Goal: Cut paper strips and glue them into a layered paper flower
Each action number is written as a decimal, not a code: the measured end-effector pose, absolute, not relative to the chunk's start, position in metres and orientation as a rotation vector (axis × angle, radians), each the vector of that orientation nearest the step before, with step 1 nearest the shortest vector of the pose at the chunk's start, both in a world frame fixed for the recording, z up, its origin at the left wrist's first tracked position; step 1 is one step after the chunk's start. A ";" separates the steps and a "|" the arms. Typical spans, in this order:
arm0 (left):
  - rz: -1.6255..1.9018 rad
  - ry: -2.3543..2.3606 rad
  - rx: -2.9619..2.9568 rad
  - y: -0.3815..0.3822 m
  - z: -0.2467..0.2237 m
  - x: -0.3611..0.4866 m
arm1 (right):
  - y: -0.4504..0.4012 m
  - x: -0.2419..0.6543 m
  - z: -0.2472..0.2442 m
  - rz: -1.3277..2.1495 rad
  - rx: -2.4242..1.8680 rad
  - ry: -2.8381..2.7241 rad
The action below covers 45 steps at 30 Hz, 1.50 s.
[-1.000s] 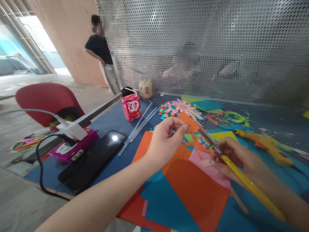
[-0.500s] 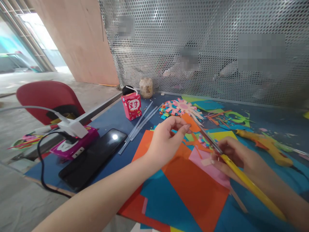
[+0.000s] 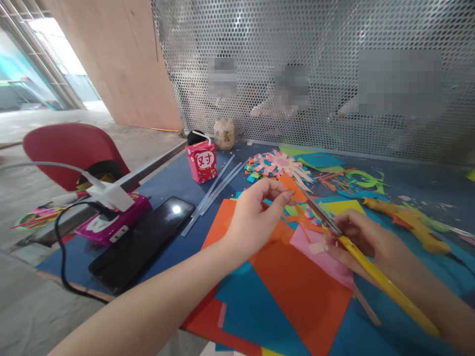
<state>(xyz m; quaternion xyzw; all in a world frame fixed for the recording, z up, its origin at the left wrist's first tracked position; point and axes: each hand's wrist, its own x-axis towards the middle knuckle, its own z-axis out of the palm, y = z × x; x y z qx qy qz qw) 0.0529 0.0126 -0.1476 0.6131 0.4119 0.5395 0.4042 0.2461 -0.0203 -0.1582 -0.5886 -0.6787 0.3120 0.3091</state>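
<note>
Holding scissors (image 3: 352,251), blue tbl (image 3: 168,180), perf. metal screen (image 3: 315,39)

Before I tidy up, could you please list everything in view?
Table: 1, blue, foreground
Paper sheets: several, mixed, near side
Paper piece: 1, orange, above table
Cutting tool: 1, yellow-handled, at paper piece
Fringed papers: count unclear, multicoloured, far side
Scraps: many, mixed, beside fringed papers
Glue gun: 1, yellow, right side
Sticks: several, clear, left of sheets
Carton: 1, red, beside sticks
Mesh: 1, silver, behind table
Jar: 1, beige, by mesh
Phone: 1, black, left side
Power strip: 1, purple, beside phone
Chair: 1, red, left
Left hand: 1, bare, pinching piece
Right hand: 1, bare, holding tool
</note>
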 end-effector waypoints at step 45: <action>1.335 1.066 1.529 0.011 -0.145 0.053 | -0.020 0.247 -0.153 0.849 -1.602 -1.804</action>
